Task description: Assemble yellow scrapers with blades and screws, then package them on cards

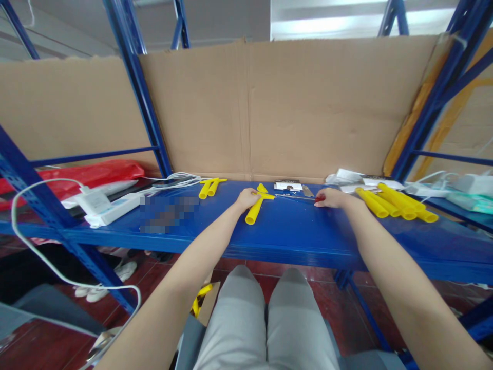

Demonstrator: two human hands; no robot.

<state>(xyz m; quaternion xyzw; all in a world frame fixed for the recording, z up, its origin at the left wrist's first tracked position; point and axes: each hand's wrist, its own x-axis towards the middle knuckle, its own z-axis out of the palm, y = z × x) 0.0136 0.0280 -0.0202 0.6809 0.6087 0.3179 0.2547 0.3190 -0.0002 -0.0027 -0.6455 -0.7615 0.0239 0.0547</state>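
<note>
My left hand (247,199) is closed on one arm of a yellow T-shaped piece (254,210), whose thick tube points toward me over the blue shelf (288,226). From that piece a thin rod (295,197) runs right to my right hand (327,198), whose fingers are pinched together at its far end, beside something small and dark red. Behind the rod lie a white-and-dark card (288,185) and a small brownish packet (307,190). Two yellow pieces (211,188) lie at the back left; several yellow tubes (396,203) lie right of my right hand.
A white power strip (115,209) with cables and a red bag (103,174) are at the left. Cardboard (288,108) stands behind the shelf between blue posts. White packaging (358,180) lies at the back right. An open box (210,303) with yellow pieces sits below.
</note>
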